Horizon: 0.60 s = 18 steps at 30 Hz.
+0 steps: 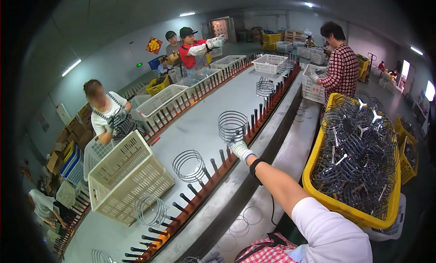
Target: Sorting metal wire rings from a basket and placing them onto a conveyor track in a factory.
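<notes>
My right hand (240, 149), in a white glove with a black wrist strap, reaches out over the conveyor's peg rail (206, 183). Its fingers close on the bottom of a round wire guard (232, 125) standing at the pegs. Only a bit of my left hand's glove (211, 257) shows at the bottom edge, next to some wire (190, 260); its grip is hidden. More wire guards hang along the rail, one (188, 165) nearer me and another (151, 210) closer still.
A yellow crate (313, 190) piled with dark wire guards stands at my right. White slotted baskets (122, 176) ride the grey belt. Across the belt a person in an apron (111, 117) works; others stand farther along, one in a patterned top (340, 72).
</notes>
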{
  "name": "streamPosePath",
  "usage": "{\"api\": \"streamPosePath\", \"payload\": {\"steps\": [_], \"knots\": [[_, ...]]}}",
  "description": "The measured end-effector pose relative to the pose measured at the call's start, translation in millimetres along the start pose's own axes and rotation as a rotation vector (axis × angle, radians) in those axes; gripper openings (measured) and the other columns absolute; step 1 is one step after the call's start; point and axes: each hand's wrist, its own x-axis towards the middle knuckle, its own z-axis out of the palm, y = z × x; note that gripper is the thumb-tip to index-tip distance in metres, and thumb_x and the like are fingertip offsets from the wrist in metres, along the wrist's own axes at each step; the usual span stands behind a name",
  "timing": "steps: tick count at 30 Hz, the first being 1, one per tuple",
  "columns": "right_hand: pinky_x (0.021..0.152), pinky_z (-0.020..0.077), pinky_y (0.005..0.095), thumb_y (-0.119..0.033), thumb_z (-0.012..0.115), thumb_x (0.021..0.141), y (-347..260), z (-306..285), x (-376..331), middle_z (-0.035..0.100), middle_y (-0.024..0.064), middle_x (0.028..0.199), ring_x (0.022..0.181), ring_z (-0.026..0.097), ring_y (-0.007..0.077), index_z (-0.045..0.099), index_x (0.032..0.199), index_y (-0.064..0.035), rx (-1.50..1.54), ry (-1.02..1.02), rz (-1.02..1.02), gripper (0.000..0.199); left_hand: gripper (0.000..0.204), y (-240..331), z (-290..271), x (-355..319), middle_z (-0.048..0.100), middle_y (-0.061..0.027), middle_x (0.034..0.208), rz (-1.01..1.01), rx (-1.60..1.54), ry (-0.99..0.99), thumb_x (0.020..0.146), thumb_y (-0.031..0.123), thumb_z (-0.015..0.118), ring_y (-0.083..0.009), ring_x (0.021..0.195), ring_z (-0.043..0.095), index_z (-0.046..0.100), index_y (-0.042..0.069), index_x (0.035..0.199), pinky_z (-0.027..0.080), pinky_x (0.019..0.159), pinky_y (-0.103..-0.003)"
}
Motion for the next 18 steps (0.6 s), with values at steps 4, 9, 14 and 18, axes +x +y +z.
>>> {"api": "streamPosePath", "payload": {"steps": [4,9,14,18], "knots": [[0.080,0.0460,0.0409,-0.026,0.053,0.083,-26,35,-8,0.064,0.0163,0.098,0.092,0.058,0.0361,0.060,0.105,-0.0068,0.114,-0.002,-0.001,0.030,0.032,2,-4,-12,0.061,-0.0142,0.100,0.026,0.018,0.062,0.091,0.012,0.054,-0.0215,0.091,0.060,0.050,-0.002,0.120,0.051,0.084,-0.034],[0.084,0.0445,0.0399,-0.034,0.053,0.085,-10,37,-2,0.060,0.0203,0.107,0.100,0.056,0.0360,0.057,0.110,-0.0083,0.279,0.009,-0.192,0.036,0.033,7,9,7,0.061,-0.0116,0.100,0.073,0.047,-0.001,0.091,0.014,0.053,-0.0188,0.090,0.060,0.050,-0.001,0.121,0.050,0.083,-0.030],[0.080,0.0461,0.0441,-0.034,0.054,0.085,-43,39,-47,0.062,0.0223,0.100,0.094,0.058,0.0399,0.059,0.104,-0.0058,-0.083,-0.236,-0.189,0.034,0.037,-1,-15,7,0.059,-0.0100,0.103,0.108,0.056,-0.114,0.092,0.013,0.052,-0.0173,0.094,0.058,0.046,0.000,0.127,0.049,0.086,-0.027],[0.074,0.0484,0.0459,-0.034,0.047,0.088,-91,18,-110,0.063,0.0222,0.095,0.087,0.061,0.0374,0.057,0.107,-0.0066,0.030,-0.270,-0.086,0.035,0.032,49,17,9,0.059,-0.0109,0.098,-0.093,0.173,0.005,0.092,0.014,0.054,-0.0180,0.089,0.058,0.051,-0.001,0.120,0.049,0.083,-0.028]]}}
